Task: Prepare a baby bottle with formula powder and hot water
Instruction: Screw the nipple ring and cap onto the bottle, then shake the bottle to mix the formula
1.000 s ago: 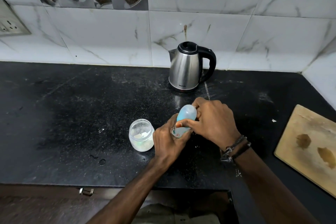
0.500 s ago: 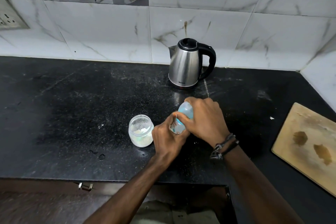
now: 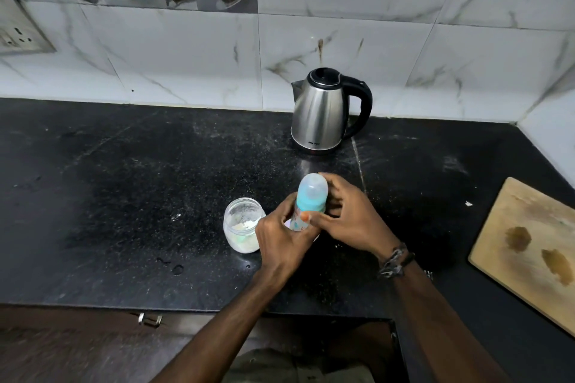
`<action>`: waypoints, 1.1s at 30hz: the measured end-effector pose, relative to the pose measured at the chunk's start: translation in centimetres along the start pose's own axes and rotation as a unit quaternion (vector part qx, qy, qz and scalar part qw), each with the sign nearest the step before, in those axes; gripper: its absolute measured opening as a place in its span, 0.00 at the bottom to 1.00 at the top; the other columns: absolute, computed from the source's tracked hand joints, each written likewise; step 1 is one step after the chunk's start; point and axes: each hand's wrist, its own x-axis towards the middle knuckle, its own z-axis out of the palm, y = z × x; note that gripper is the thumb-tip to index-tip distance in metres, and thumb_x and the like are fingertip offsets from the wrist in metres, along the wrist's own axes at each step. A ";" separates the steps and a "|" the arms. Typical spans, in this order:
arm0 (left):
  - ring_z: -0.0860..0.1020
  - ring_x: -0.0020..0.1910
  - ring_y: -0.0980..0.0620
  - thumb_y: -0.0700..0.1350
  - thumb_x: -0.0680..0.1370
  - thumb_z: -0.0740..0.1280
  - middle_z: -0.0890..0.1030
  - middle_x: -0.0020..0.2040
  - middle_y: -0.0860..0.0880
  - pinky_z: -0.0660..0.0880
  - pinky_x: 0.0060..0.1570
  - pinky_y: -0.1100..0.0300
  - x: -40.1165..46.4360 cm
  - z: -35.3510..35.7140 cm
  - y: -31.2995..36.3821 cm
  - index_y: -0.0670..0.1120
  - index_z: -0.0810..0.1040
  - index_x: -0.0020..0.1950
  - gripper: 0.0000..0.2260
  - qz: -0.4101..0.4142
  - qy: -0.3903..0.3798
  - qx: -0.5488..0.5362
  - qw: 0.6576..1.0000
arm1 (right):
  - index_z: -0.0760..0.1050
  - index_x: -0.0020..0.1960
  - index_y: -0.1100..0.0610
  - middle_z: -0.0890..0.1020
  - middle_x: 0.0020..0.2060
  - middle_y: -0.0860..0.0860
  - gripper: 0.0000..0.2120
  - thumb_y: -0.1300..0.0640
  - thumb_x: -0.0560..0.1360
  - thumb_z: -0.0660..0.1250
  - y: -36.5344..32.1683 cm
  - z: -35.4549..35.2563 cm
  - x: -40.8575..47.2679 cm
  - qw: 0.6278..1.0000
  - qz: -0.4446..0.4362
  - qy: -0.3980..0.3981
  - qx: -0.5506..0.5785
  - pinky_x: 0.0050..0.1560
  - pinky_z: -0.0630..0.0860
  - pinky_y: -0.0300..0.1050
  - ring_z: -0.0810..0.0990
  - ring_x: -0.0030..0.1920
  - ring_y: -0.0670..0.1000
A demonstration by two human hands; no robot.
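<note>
A black stone worktop (image 3: 124,196) ran under marbled wall tiles, dusted with spilled powder. Your bottle (image 3: 306,208) stood near the middle of the worktop, a little toward the front edge, capped by its clear dome. Your left hand (image 3: 284,241) was wrapped round the lower body, steadying it. Your right hand (image 3: 345,218) curled its fingers round the blue collar just under the dome, thumb pressed to the front, in what looked like the grip for twisting the top off.

The jar (image 3: 242,225) of powder sat open just beside your left hand, on the side toward the left edge. The kettle (image 3: 323,112) waited at the back edge against the wall, well apart from both. A board (image 3: 529,246) lay at the right edge.

The risk, as I judged it, lay with that jar: had the collar given way suddenly, your left knuckles could have knocked it over and spilled the powder. The bottle itself was tall and narrow, so a loose lower grip could have let it tip.
</note>
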 end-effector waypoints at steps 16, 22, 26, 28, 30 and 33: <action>0.80 0.58 0.66 0.51 0.70 0.80 0.83 0.59 0.66 0.79 0.60 0.60 -1.7 0.8 -3.4 0.46 0.80 0.69 0.29 0.020 -0.149 0.009 0.989 | 0.78 0.57 0.60 0.86 0.49 0.57 0.21 0.46 0.72 0.70 1.5 -0.8 -1.0 0.865 0.152 0.145 0.455 0.44 0.82 0.47 0.86 0.49 0.55; 0.82 0.34 0.62 0.46 0.78 0.70 0.87 0.43 0.53 0.80 0.42 0.62 -2.6 1.7 -5.6 0.42 0.84 0.59 0.13 -0.012 -0.249 0.010 0.968 | 0.79 0.54 0.57 0.87 0.48 0.54 0.14 0.49 0.75 0.68 1.9 -1.3 -1.4 0.811 0.113 0.195 0.540 0.47 0.83 0.47 0.86 0.50 0.53; 0.81 0.33 0.61 0.45 0.81 0.69 0.86 0.38 0.51 0.75 0.37 0.67 -3.1 1.3 -6.5 0.44 0.86 0.53 0.08 0.015 -0.275 0.047 0.960 | 0.79 0.55 0.61 0.86 0.51 0.58 0.22 0.51 0.66 0.76 2.0 -0.2 -1.6 0.891 0.120 0.097 0.426 0.46 0.83 0.48 0.85 0.53 0.59; 0.81 0.34 0.58 0.45 0.81 0.69 0.85 0.35 0.51 0.75 0.38 0.65 -3.1 1.3 -7.1 0.45 0.86 0.50 0.06 0.026 -0.295 0.065 0.953 | 0.80 0.55 0.57 0.86 0.51 0.55 0.24 0.46 0.64 0.77 1.9 -0.8 -1.5 0.853 0.124 0.107 0.496 0.50 0.83 0.48 0.85 0.53 0.55; 0.79 0.32 0.60 0.46 0.82 0.69 0.85 0.34 0.51 0.75 0.38 0.63 -3.3 1.3 -7.7 0.47 0.85 0.50 0.07 0.026 -0.312 0.077 0.947 | 0.79 0.55 0.53 0.86 0.49 0.52 0.17 0.45 0.70 0.70 2.0 -1.2 -1.4 0.794 0.130 0.143 0.577 0.50 0.82 0.47 0.85 0.51 0.51; 0.77 0.31 0.62 0.47 0.82 0.68 0.84 0.33 0.51 0.75 0.37 0.62 -4.0 1.1 -8.7 0.49 0.85 0.48 0.07 0.027 -0.317 0.091 0.944 | 0.80 0.52 0.58 0.87 0.47 0.55 0.15 0.53 0.69 0.72 2.1 -0.7 -1.3 0.874 0.120 0.135 0.452 0.49 0.81 0.52 0.86 0.48 0.53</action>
